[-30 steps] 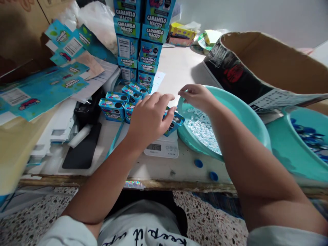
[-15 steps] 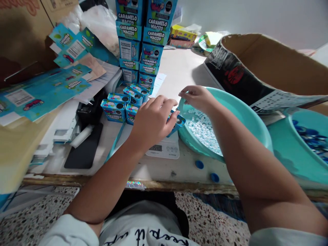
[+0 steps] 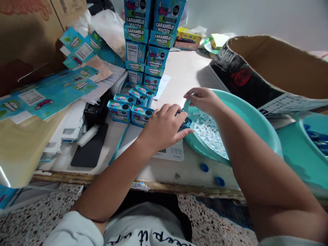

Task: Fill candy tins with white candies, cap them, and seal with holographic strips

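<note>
My left hand [image 3: 164, 128] is over the white kitchen scale [image 3: 174, 152], its fingers apart and its thumb stretched out. Partly hidden behind its fingers is a small blue candy box [image 3: 188, 122] with a round hole in its top, beside the basin. My right hand [image 3: 203, 98] hangs over the left rim of the turquoise basin [image 3: 261, 126], thumb and fingertips pinched together; anything between them is too small to name. Small white-and-blue candies [image 3: 208, 138] lie in that basin. Several more blue boxes with round holes [image 3: 120, 111] stand left of my left hand.
Tall stacks of blue candy boxes [image 3: 137, 48] rise behind. Flat printed cartons [image 3: 51, 92], a stapler-like black object [image 3: 94, 111] and a dark phone-like slab [image 3: 89, 147] lie left. At right are an open cardboard box [image 3: 256, 78] and a basin of blue caps [image 3: 317, 136]. Two blue caps [image 3: 204, 167] lie near the table edge.
The view has shifted, so the scene sits farther right. My left thumb has moved out away from the blue box and my left fingers have spread. My right hand keeps its pinch above the basin rim.
</note>
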{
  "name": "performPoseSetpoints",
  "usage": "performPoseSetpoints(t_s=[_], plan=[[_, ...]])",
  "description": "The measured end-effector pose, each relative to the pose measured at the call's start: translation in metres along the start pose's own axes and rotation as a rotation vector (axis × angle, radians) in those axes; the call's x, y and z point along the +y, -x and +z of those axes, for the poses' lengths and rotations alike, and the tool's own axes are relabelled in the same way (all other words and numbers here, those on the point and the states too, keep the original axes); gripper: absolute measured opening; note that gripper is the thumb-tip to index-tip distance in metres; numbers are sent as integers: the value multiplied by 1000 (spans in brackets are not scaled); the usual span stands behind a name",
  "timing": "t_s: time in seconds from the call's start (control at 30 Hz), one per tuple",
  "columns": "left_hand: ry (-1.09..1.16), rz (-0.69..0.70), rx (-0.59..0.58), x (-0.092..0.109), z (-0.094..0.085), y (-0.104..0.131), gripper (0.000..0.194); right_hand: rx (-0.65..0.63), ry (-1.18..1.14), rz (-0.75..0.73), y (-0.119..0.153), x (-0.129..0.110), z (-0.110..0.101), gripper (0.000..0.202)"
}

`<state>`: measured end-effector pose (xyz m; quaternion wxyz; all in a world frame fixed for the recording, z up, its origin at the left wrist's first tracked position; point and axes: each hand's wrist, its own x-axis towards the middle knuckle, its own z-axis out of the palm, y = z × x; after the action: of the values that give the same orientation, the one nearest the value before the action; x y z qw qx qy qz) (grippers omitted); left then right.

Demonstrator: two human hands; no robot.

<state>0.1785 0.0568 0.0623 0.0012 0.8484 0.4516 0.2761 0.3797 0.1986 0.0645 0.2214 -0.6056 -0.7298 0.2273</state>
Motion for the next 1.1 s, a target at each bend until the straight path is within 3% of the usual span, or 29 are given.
performPoseSetpoints(t_s=[0.13,0.37,0.67,0.8,0.97,1.03,1.1], plan=[[-48,5,-61,0,0,1,41,3,-9,-10,-2,3,0,33],[-56,11,-56,-2,1,1,56,0,-18,-9,-2,4,-1,30],[14,56,-32,-10,-10,0,32,1,-13,-10,0,-2,-1,23],[121,87,114,-19,-38,4,35,10,36,-3,-2,-3,0,27],[233,34,292,-32,-100,32,42,22,93,-26,0,-10,-5,27],[183,-8,218,-41,-115,46,42,16,103,-35,1,-13,-7,27],[145,-57,130,-49,-117,56,37,20,120,-41,0,-14,-7,27]])
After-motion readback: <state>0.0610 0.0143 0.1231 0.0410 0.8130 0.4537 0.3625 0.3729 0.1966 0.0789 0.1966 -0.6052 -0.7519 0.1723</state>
